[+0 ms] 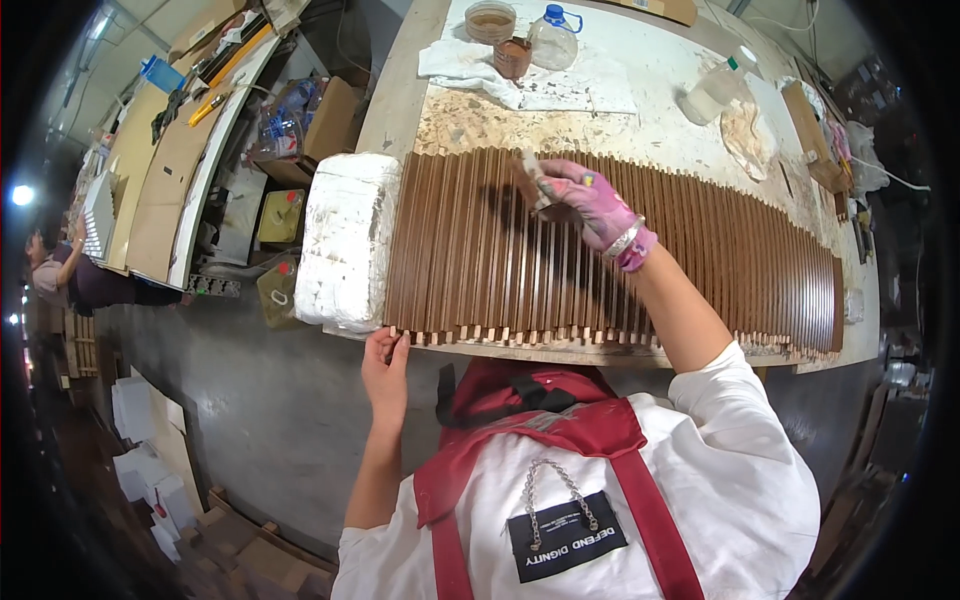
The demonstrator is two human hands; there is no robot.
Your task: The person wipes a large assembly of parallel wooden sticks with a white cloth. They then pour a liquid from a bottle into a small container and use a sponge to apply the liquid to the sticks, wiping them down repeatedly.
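A long row of brown wooden strips (470, 240) lies side by side on the table, their pale ends facing me. My left hand (385, 358), bare, pinches the near end of the leftmost strip beside a white wrapped block (345, 240). Above the strips, left of the row's middle, my right hand (600, 210) wears a stained pink glove with a pale band at the wrist. Its fingers close round a brown-stained pad (530, 185) with a whitish upper edge; whether it is sponge, cloth or brush cannot be made out.
Behind the strips, a brown cup (512, 58), a round tub (490, 20) and a blue-capped jug (555, 38) stand on or by a white cloth (590, 90). A green-capped bottle (710, 92) is farther right. At far left, another person (75, 270) works by a bench (150, 190).
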